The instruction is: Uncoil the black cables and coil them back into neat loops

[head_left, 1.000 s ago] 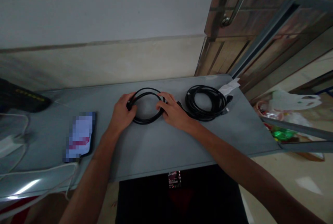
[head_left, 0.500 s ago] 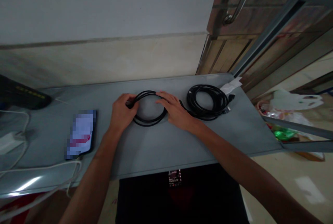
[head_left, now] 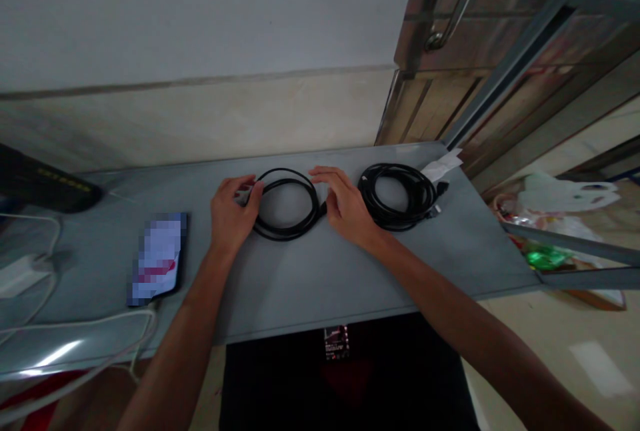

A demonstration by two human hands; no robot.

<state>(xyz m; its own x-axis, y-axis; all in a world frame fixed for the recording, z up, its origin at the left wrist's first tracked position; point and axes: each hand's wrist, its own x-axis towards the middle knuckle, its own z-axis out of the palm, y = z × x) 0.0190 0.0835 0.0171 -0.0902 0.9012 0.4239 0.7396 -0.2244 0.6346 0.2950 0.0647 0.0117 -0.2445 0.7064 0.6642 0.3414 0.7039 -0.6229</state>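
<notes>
- Where the left hand (head_left: 234, 214) crosses it, the ring-shaped black cable coil (head_left: 280, 233) loses its left edge from view; it lies on the table (head_left: 320, 284) between both hands.
- Smooth, thin strands make up this coil, one arcing loosely apart along its far side; a dark end by the right hand (head_left: 345, 207) is hard to make out.
- Left thumb and fingers curve loosely with a gap between them at the coil's left edge; whether they touch it, I cannot tell.
- Right fingers stretch forward, parted from the thumb, beside the coil and without a hold on it.
- Right of the coil lies a thicker black cable bundle (head_left: 417, 199), partly behind the right hand, with crumpled white paper (head_left: 443, 165) beyond.
- Left of the coil, a flat phone (head_left: 157, 257) has a pixelated screen; farther left, a dark object (head_left: 45, 181) is cut off.
</notes>
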